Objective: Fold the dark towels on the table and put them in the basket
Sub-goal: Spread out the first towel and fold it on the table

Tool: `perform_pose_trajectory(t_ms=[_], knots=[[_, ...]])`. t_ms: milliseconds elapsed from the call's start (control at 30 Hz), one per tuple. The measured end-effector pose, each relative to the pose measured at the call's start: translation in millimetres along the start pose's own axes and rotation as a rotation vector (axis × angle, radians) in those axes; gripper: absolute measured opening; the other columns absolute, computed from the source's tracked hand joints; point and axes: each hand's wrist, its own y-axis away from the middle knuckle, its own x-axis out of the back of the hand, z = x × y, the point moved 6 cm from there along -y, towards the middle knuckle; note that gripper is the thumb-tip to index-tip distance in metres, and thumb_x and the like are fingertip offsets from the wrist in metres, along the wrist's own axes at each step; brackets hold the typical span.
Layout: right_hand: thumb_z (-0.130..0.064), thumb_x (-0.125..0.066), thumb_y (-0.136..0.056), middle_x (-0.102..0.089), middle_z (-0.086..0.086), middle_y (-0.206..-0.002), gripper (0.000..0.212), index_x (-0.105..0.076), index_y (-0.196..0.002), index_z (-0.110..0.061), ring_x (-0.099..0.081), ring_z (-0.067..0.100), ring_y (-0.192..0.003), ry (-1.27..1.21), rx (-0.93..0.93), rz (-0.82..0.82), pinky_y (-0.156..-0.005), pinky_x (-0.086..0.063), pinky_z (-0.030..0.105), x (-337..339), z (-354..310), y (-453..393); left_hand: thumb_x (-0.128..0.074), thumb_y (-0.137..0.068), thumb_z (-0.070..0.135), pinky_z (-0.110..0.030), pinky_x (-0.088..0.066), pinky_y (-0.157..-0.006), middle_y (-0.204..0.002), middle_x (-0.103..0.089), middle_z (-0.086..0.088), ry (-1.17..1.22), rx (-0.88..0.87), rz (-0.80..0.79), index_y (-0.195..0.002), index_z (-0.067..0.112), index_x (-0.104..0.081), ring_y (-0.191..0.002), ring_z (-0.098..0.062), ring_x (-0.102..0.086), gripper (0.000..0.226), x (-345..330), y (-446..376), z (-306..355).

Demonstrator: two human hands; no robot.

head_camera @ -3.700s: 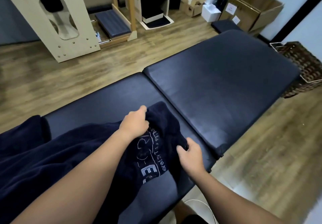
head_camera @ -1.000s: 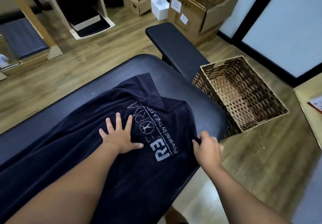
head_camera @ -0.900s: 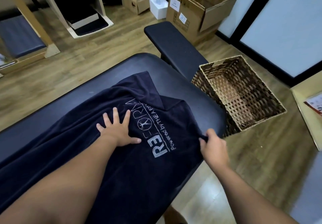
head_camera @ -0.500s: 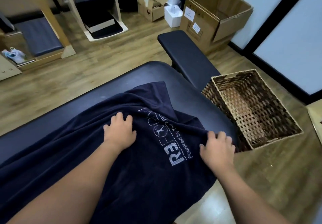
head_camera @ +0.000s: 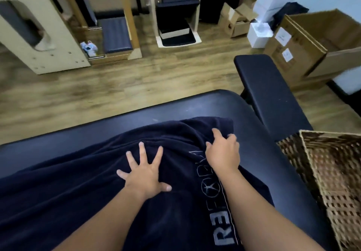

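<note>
Dark towel (head_camera: 82, 192): lies unfolded on table (head_camera: 224, 106). Right hand (head_camera: 222, 153) has moved from the near edge to grip the far corner; left hand (head_camera: 144, 174) stays pressed flat, fingers spread. Folding about to begin.

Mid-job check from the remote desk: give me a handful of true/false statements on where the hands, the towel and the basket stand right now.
1. The left hand lies flat with fingers spread on the dark towel. True.
2. The right hand hangs free above the floor. False: its fingers gather towel fabric near the far end.
3. The towel is already in the wicker basket. False: it is spread on the padded table; the part of the basket in view holds no towel.
4. The basket sits to the person's right of the table. True.
5. The towel has a light printed logo. True.
</note>
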Motion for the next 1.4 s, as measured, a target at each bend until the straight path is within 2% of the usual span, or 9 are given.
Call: perform_pose_trajectory(t_ms=[200, 533, 667, 733, 800, 933, 1133, 1300, 1400], knots=[[0.001, -0.053, -0.083, -0.061, 0.003, -0.088, 0.03, -0.068, -0.099, -0.019, -0.052, 0.024, -0.075, 0.043, 0.088, -0.122, -0.065, -0.048, 0.032, 1, -23, -39, -0.081, -0.073, 0.061, -0.082, -0.007, -0.108, -0.144, 0.059, -0.001, 0.018, 0.022, -0.003, -0.144, 0.058, 0.031, -0.14, -0.048, 0.039, 0.132, -1, 1, 2], [-0.018, -0.063, -0.082, -0.045, 0.01, -0.137, 0.034, -0.062, -0.116, -0.02, -0.039, 0.036, -0.119, 0.319, 0.315, 0.156, -0.096, -0.037, 0.048, 17, -68, -57, -0.071, -0.076, 0.069, -0.08, -0.002, -0.11, -0.156, 0.044, -0.011, -0.06, -0.024, 0.063, -0.154, 0.043, 0.02, -0.141, -0.054, 0.034, 0.123, 0, 8, 2], [-0.026, -0.06, -0.086, -0.046, 0.008, -0.138, 0.048, -0.056, -0.133, -0.024, -0.044, 0.035, -0.119, 0.355, 0.502, 0.018, -0.09, -0.044, 0.048, -33, -85, -5, -0.053, -0.083, 0.078, -0.06, -0.028, -0.113, -0.166, -0.01, -0.017, -0.21, -0.166, 0.194, -0.159, 0.03, -0.009, -0.148, -0.052, -0.016, 0.1, 14, 18, -5], [-0.032, -0.057, -0.089, -0.036, 0.008, -0.149, 0.06, -0.041, -0.147, -0.029, -0.037, 0.034, -0.13, 0.361, 0.456, -0.052, -0.098, -0.041, 0.051, -45, -86, 4, -0.041, -0.091, 0.072, -0.049, -0.052, -0.086, -0.134, -0.054, -0.009, -0.164, -0.217, 0.436, -0.146, 0.022, -0.042, -0.116, -0.038, -0.06, 0.075, 35, 19, -21], [-0.042, -0.054, -0.091, -0.028, 0.007, -0.156, 0.064, -0.032, -0.151, -0.035, -0.029, 0.034, -0.138, 0.34, 0.417, -0.091, -0.107, -0.036, 0.054, -48, -90, 5, -0.035, -0.101, 0.056, -0.043, -0.054, -0.069, -0.11, -0.065, -0.008, -0.029, -0.059, 0.615, -0.14, 0.02, -0.046, -0.092, -0.035, -0.069, 0.055, 65, 16, -60], [-0.065, -0.05, -0.09, -0.013, 0.004, -0.164, 0.069, -0.025, -0.152, -0.046, -0.012, 0.038, -0.148, 0.282, 0.369, -0.201, -0.115, -0.021, 0.065, -54, -101, 5, -0.045, -0.104, 0.039, -0.04, -0.046, -0.07, -0.11, -0.067, -0.014, 0.05, 0.26, 0.367, -0.138, 0.018, -0.038, -0.099, -0.038, -0.065, 0.041, 97, -6, -130], [-0.074, -0.052, -0.086, 0.005, 0.005, -0.167, 0.08, -0.011, -0.151, -0.054, 0.004, 0.041, -0.152, 0.311, 0.348, -0.295, -0.114, -0.015, 0.072, -57, -108, 3, -0.048, -0.095, 0.015, -0.029, -0.051, -0.046, -0.06, -0.072, -0.005, 0.364, 0.251, 0.079, -0.098, 0.013, -0.056, -0.048, -0.022, -0.069, 0.009, 111, -30, -151], [-0.072, -0.056, -0.086, 0.013, -0.002, -0.168, 0.09, 0.0, -0.154, -0.053, 0.014, 0.033, -0.153, 0.268, 0.329, -0.299, -0.111, -0.009, 0.077, -57, -113, -14, -0.063, -0.095, 0.027, -0.047, -0.051, -0.089, -0.104, -0.068, -0.017, 0.496, 0.114, 0.64, -0.122, 0.021, -0.045, -0.103, -0.042, -0.062, 0.033, 180, -47, -150], [-0.073, -0.056, -0.085, 0.019, -0.001, -0.167, 0.095, 0.005, -0.154, -0.052, 0.018, 0.033, -0.153, 0.246, 0.301, -0.303, -0.111, -0.007, 0.077, -59, -114, -22, -0.068, -0.091, 0.04, -0.055, -0.045, -0.101, -0.137, -0.049, -0.019, 0.283, 0.106, 0.371, -0.15, 0.032, -0.02, -0.122, -0.045, -0.052, 0.077, 158, -52, -135]])
